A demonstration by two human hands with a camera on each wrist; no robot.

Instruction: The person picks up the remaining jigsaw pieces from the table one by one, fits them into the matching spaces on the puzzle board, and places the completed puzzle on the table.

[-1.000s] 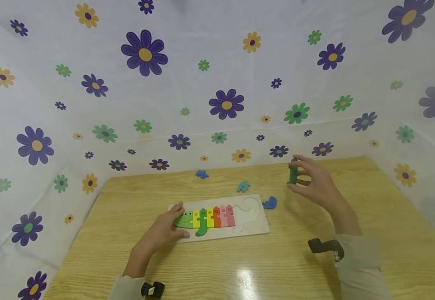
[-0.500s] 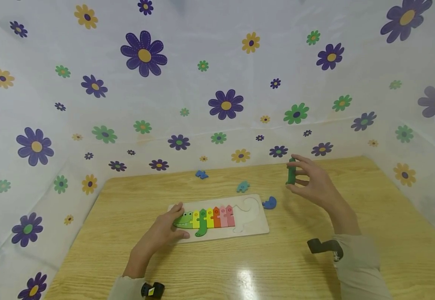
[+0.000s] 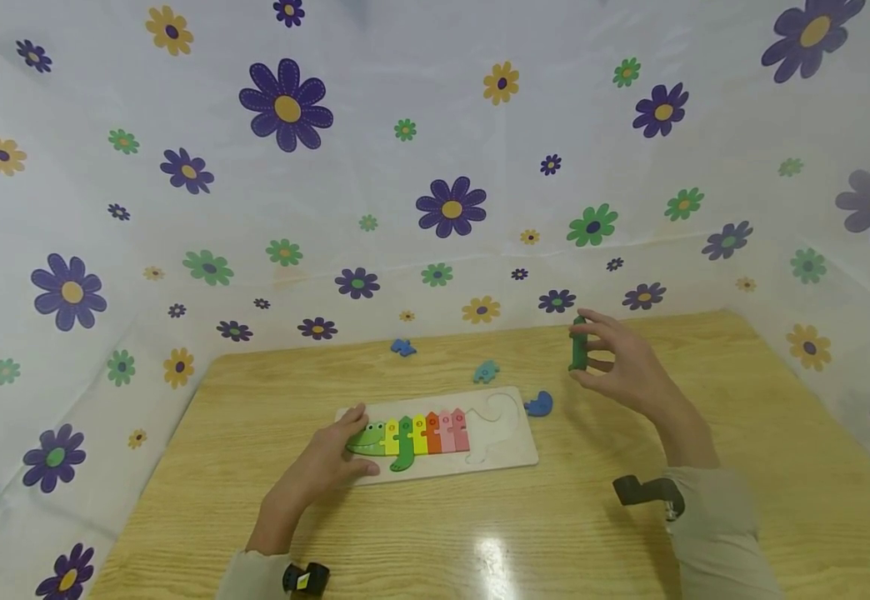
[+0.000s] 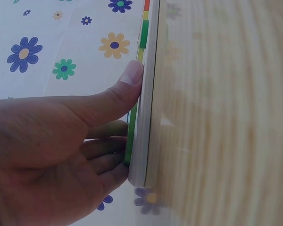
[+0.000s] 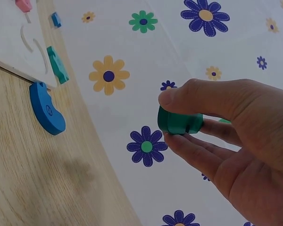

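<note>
A pale wooden puzzle board (image 3: pixel 435 467) lies on the table, holding a crocodile puzzle of a green head (image 3: pixel 367 442) and several coloured segments. Its right end shows bare outlined recesses. My left hand (image 3: pixel 322 458) rests on the board's left end, thumb and fingers spread beside the head; the left wrist view has its thumb (image 4: pixel 118 94) on the board's face. Above the table, right of the board, my right hand (image 3: pixel 626 367) pinches a dark green puzzle piece (image 3: pixel 579 343) upright between thumb and fingertips. The right wrist view shows this green piece (image 5: pixel 177 121) end-on.
Near the board's right end lies a curved blue piece (image 3: pixel 540 404). Behind the board are a teal piece (image 3: pixel 487 372) and a small blue piece (image 3: pixel 403 347). A white flower-printed sheet (image 3: pixel 375 183) stands behind the wooden table (image 3: pixel 405 542) and along its sides.
My right hand has drifted slightly left with the green puzzle piece. The left hand, board and loose pieces stay in place.
</note>
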